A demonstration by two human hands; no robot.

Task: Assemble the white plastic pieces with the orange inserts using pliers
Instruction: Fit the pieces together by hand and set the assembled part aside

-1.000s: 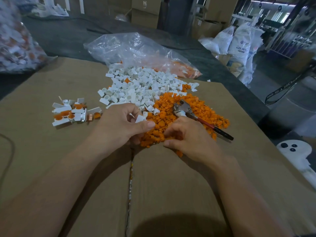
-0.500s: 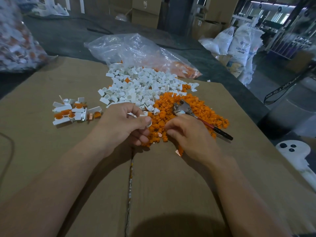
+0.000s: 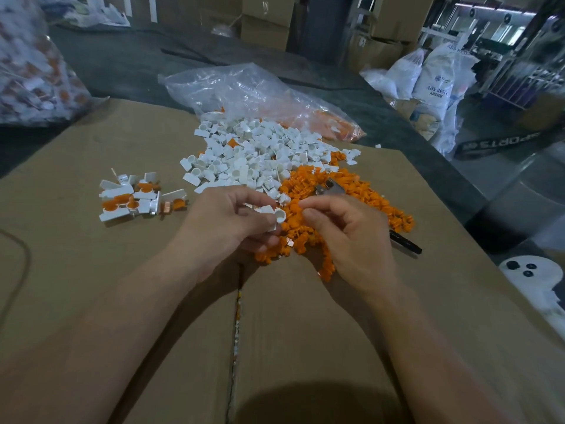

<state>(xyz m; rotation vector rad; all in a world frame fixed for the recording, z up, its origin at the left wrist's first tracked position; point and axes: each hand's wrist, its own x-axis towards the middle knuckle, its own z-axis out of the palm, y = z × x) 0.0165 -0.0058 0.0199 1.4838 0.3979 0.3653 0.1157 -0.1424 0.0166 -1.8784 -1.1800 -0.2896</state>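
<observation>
Fingers of the left hand (image 3: 226,221) grasp one white plastic piece (image 3: 275,214), round socket up, over the near edge of the orange inserts (image 3: 360,194). The right hand (image 3: 351,237) is just beside it, thumb and forefinger tips together; whether they pinch anything I cannot tell. Pliers (image 3: 328,189) lie on the orange heap. Loose white pieces (image 3: 253,154) are piled behind, with assembled pieces (image 3: 134,200) to the left on the cardboard table (image 3: 91,270).

Site was a warehouse-style workshop | stacked brown cardboard cartons (image 3: 264,26) stood top centre | white printed resin sacks (image 3: 438,81) leaned upper right | heap of small white plastic pieces (image 3: 250,154) lay centre
</observation>
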